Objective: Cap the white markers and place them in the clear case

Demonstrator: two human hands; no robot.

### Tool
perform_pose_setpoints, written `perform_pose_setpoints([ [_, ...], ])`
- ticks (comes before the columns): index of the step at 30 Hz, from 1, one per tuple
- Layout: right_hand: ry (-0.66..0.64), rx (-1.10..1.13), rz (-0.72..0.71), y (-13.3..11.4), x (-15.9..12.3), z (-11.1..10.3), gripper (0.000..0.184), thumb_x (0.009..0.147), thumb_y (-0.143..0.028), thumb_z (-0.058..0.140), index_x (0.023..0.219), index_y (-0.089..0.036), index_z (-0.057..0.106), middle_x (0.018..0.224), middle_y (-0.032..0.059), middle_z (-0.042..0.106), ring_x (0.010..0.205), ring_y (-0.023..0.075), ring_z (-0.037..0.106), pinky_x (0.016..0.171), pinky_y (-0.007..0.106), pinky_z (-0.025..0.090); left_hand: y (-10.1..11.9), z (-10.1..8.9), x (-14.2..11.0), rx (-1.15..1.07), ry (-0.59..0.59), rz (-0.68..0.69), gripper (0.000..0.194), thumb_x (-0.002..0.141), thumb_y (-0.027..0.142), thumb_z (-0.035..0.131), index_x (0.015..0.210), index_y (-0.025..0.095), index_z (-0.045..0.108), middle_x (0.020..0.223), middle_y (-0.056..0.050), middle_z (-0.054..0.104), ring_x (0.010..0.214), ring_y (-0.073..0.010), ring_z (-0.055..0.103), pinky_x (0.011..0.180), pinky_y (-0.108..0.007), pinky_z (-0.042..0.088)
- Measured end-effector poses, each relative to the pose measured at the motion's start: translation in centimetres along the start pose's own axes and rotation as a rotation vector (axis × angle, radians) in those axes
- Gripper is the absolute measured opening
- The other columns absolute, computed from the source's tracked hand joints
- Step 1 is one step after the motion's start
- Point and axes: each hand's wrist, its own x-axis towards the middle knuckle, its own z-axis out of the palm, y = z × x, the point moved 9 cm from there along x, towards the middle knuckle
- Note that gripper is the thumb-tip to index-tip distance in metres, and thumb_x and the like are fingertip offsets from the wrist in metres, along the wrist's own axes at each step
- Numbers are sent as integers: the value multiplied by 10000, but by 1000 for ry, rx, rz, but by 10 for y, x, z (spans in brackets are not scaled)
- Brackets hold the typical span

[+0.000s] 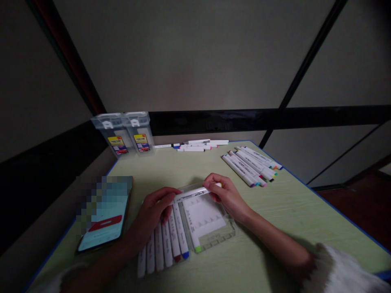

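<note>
A white marker [192, 193] with a yellow end is held level between my two hands. My left hand [157, 205] pinches its left end, and my right hand [224, 193] grips the right end by the yellow tip. Below it lies a clear plastic case [218, 240], with a green-tipped marker [192, 232] along its left side and a white sheet showing inside. Left of that, partly under my left hand, several white markers [168, 246] lie side by side, one with a blue end and one with a dark red end.
A phone [106, 219] with a lit screen lies at the left. Two clear lidded boxes [142, 142] with yellow labels stand at the back left. Loose markers [198, 145] lie along the back edge, and another group of markers [250, 165] is spread at the back right.
</note>
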Motion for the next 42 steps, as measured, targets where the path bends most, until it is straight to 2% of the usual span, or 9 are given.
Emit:
perform_pose_setpoints([
  [10, -4, 3, -8, 2, 0, 0, 182, 701, -305, 548, 596, -170, 486, 424, -75, 363, 377, 58, 293, 376, 199, 187, -4, 1, 0, -27, -13, -3, 228, 740, 330, 468, 797, 150, 596, 383, 87, 382, 355, -70, 308, 381, -185, 231],
  [14, -14, 9, -5, 1, -1, 1, 183, 704, -305, 547, 599, -168, 488, 424, -76, 364, 376, 55, 292, 372, 195, 182, -4, 1, -1, -52, -16, 8, 309, 780, 397, 414, 807, 148, 596, 388, 87, 363, 363, -71, 310, 394, -183, 243],
  [21, -4, 15, 11, 3, -1, 1, 230, 695, -348, 560, 581, -167, 474, 412, -83, 338, 361, 49, 271, 353, 191, 156, -3, -3, -4, 53, 43, -42, 435, 797, 480, 340, 822, 134, 603, 319, 103, 273, 315, -74, 258, 377, -188, 224],
  [30, 5, 25, -31, 3, 2, -1, 312, 745, -419, 520, 576, -158, 496, 420, -74, 344, 350, 43, 241, 338, 198, 131, -3, -1, -3, 73, 16, -32, 348, 786, 442, 387, 794, 150, 577, 350, 105, 336, 325, -61, 292, 373, -175, 228],
  [42, 17, 49, -8, 4, 2, -1, 310, 732, -422, 536, 575, -158, 494, 411, -76, 342, 341, 39, 240, 340, 202, 115, -1, -3, -1, 43, 60, -11, 261, 741, 384, 466, 788, 149, 570, 363, 105, 375, 341, -53, 296, 366, -164, 218],
])
